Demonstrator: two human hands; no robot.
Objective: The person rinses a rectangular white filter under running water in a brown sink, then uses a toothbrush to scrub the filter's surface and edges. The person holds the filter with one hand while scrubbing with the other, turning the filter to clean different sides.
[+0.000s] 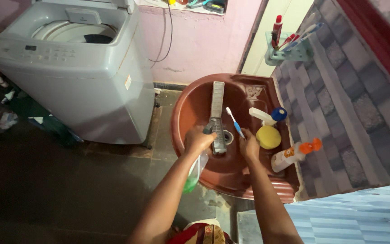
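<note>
My left hand (198,141) grips the neck of a clear spray bottle (194,175) holding green liquid, which hangs over the front rim of a reddish-brown wash basin (190,101). A long grey slatted panel (217,101) stands in the basin, its lower end beside my left hand near the drain. My right hand (249,144) holds the handle end of a blue and white toothbrush (234,121), whose head points up into the basin, just right of the panel.
On the basin's right ledge sit a yellow sponge (268,137), a white bottle with a blue cap (267,116) and a white bottle with an orange cap (294,153). A top-loading washing machine (73,77) stands at left. A wall holder with brushes (290,47) hangs on the tiled wall.
</note>
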